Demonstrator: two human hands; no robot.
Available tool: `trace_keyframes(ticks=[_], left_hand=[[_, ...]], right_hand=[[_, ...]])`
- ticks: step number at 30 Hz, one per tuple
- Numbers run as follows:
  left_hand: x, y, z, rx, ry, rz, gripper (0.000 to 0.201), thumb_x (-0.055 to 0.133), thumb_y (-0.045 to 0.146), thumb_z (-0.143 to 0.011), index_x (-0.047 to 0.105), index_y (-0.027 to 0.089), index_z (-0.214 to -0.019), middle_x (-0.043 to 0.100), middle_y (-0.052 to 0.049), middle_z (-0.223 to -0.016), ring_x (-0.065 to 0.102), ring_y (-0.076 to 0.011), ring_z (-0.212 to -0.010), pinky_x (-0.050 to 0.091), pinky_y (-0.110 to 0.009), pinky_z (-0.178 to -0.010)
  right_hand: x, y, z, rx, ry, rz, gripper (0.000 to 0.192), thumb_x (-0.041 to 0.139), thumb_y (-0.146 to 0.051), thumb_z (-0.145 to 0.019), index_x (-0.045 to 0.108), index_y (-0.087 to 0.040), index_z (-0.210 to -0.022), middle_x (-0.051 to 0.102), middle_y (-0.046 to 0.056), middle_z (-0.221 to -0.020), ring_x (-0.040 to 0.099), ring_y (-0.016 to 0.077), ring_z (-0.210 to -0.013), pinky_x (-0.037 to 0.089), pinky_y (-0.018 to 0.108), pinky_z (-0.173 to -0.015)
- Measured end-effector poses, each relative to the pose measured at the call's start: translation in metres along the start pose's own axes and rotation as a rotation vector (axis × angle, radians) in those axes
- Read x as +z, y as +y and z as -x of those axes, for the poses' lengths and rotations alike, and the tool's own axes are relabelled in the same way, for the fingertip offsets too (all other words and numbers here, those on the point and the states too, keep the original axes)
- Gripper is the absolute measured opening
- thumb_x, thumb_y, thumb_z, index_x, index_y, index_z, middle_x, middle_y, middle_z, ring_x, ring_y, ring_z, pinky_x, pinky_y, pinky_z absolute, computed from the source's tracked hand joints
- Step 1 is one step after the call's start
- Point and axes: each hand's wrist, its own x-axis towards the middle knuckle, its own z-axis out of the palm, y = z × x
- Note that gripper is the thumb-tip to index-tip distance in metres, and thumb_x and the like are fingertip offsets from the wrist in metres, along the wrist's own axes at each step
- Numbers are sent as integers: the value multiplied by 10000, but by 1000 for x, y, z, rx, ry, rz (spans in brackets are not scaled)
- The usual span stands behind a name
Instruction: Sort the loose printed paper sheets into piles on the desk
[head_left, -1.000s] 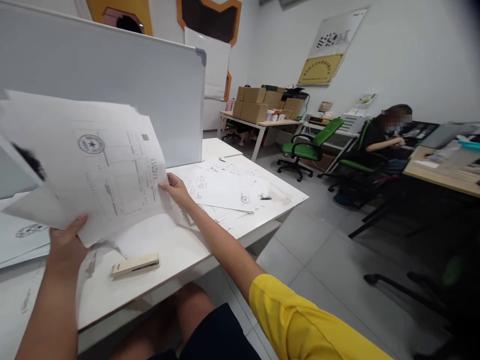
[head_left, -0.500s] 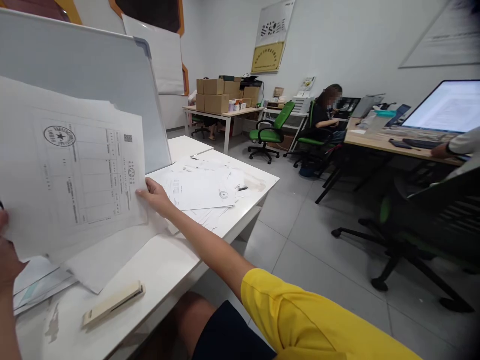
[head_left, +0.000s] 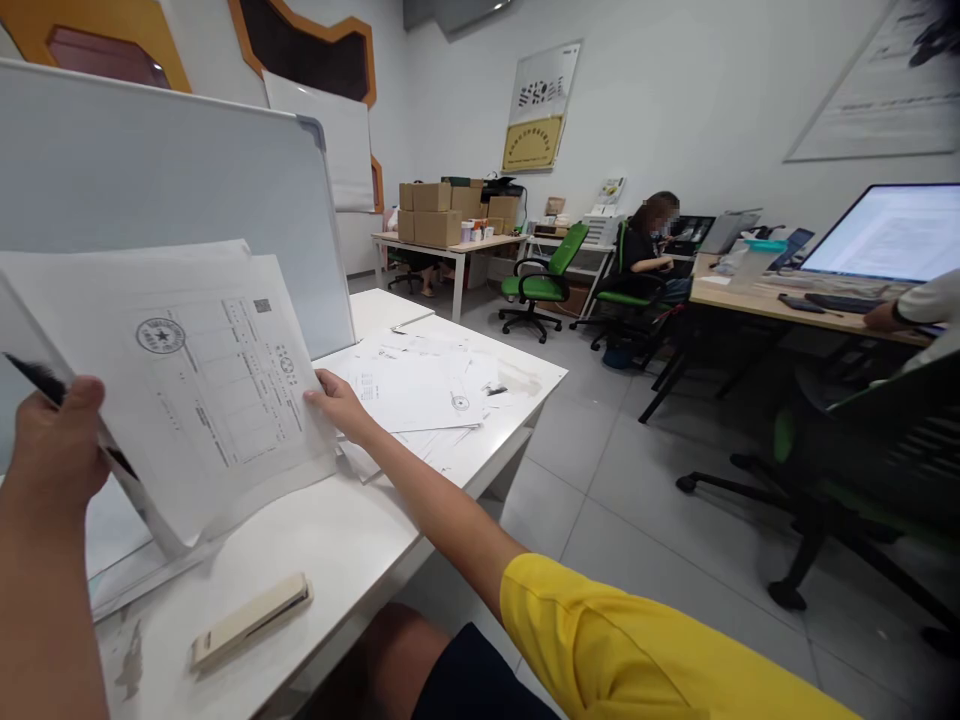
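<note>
A stack of printed sheets [head_left: 202,390] with a round stamp stands tilted on the white table [head_left: 352,550]. My left hand [head_left: 56,440] grips its left edge, beside a black clip or pen. My right hand [head_left: 337,405] holds the stack's right edge, arm in a yellow sleeve. More loose papers [head_left: 420,385] lie spread on the table just beyond my right hand. A beige stapler [head_left: 251,620] lies flat near the table's front edge.
A whiteboard [head_left: 187,190] stands behind the table. Green office chairs [head_left: 544,285] and a table with cardboard boxes [head_left: 442,210] are farther back. A seated person [head_left: 649,245] works at a desk. At right, a monitor [head_left: 885,235] and another person's hand [head_left: 881,318].
The stack of sheets has dropped lower and tilted, its bottom edge now on the table. My left hand has come up into view on its left edge. The camera view shifted slightly.
</note>
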Motion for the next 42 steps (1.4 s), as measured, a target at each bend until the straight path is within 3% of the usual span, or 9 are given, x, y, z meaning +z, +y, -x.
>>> trace_keyframes(ticks=[3, 10, 14, 19, 23, 26, 30, 37, 42], left_hand=[[7, 4, 3, -2, -4, 35, 747, 906, 552, -380, 678, 90, -920, 683, -105, -941, 664, -301, -910, 512, -633, -962], [8, 37, 23, 86, 79, 144, 512, 829, 386, -485, 684, 99, -883, 692, -103, -994, 656, -281, -973, 552, -523, -968], [4, 45, 18, 168, 141, 230, 443, 780, 323, -508, 657, 99, -870, 685, -73, -944, 645, -266, -1043, 488, -498, -1065], [2, 43, 1, 107, 366, 325, 416, 710, 236, -510, 559, 117, -879, 662, -49, -929, 644, -239, -1050, 497, -493, -1061], [8, 42, 4, 40, 370, 414, 414, 642, 176, -546, 518, 121, -937, 670, -109, -1108, 653, -203, -1058, 544, -391, -1007], [17, 40, 16, -9, 275, 431, 441, 612, 233, -616, 514, 125, -1032, 648, -119, -1217, 635, -192, -1116, 522, -351, -1038], [24, 32, 29, 92, 54, 478, 488, 562, 385, -645, 574, 152, -1073, 656, -84, -1234, 579, -233, -1240, 445, -338, -1125], [26, 29, 30, 241, -21, 496, 507, 589, 533, -594, 635, 204, -978, 691, -75, -1042, 565, -338, -1234, 457, -480, -1099], [15, 42, 28, 389, -35, 381, 660, 517, 587, -556, 603, 283, -1136, 659, 9, -1167, 510, -318, -1301, 440, -494, -1095]], right_hand=[[3, 2, 3, 11, 3, -13, 215, 646, -187, -811, 634, -242, -1018, 716, -28, -1012, 667, 183, -990, 512, 345, -991], [3, -6, 8, 4, -19, -113, 246, 719, -311, -784, 638, -241, -1006, 716, -16, -976, 659, 174, -971, 519, 302, -924], [6, 6, 8, 138, -10, -102, 287, 775, -378, -748, 656, -215, -952, 698, 1, -950, 650, 169, -944, 515, 306, -896], [30, 32, 16, 438, 100, -486, 338, 780, -342, -741, 618, -227, -1015, 688, 9, -939, 681, 160, -865, 566, 319, -852], [47, 30, 29, 389, 22, -720, 291, 738, -323, -757, 619, -243, -1010, 710, 32, -1030, 697, 211, -980, 595, 395, -905], [48, 18, 32, 354, 64, -777, 270, 718, -254, -732, 633, -230, -987, 723, 36, -1101, 684, 226, -1082, 596, 401, -940], [43, 4, 28, 347, 231, -843, 256, 692, -235, -727, 654, -220, -980, 754, 30, -1056, 685, 228, -1101, 600, 396, -948], [33, -1, 22, 376, 215, -913, 206, 656, -219, -739, 692, -200, -942, 772, 11, -872, 704, 243, -1065, 589, 410, -969], [26, 0, 21, 410, 128, -887, 231, 635, -187, -738, 679, -175, -964, 766, 31, -829, 713, 255, -1015, 591, 433, -955]])
